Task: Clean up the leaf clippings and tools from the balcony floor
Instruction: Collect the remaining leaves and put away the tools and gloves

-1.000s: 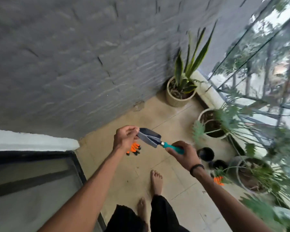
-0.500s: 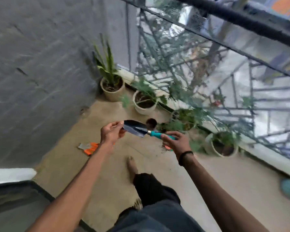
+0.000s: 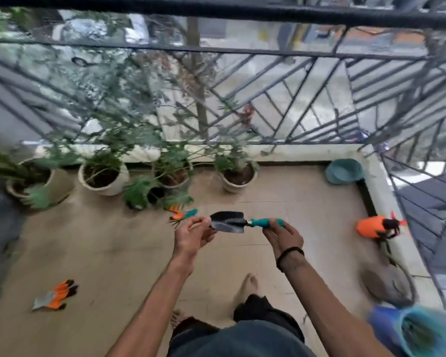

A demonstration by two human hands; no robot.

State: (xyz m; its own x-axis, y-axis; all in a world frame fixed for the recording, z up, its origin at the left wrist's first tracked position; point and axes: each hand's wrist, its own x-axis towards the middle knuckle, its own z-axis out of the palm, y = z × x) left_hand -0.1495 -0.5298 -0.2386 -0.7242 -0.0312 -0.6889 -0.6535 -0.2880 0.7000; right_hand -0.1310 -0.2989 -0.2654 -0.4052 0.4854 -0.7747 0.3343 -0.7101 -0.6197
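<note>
Both hands share one trowel (image 3: 229,222): the right hand (image 3: 283,234) curls round its teal handle, the left hand (image 3: 192,234) pinches the blade tip. Its long axis runs sideways, blade pointing left. Below-left of the grip, one orange glove (image 3: 56,295) lies on the floor (image 3: 108,253); four plant pots (image 3: 238,177) stand beyond.

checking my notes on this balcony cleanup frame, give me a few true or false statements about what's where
1. The right hand grips the teal handle of the black-bladed garden trowel. True.
2. The left hand hangs free of the trowel. False: its fingers touch the blade tip.
3. The orange and grey glove lies on the floor at the left. True.
4. The orange spray bottle stands among the pots. False: it lies by the right-hand kerb, apart from them.
5. The person wears shoes. False: a bare foot shows.
</note>
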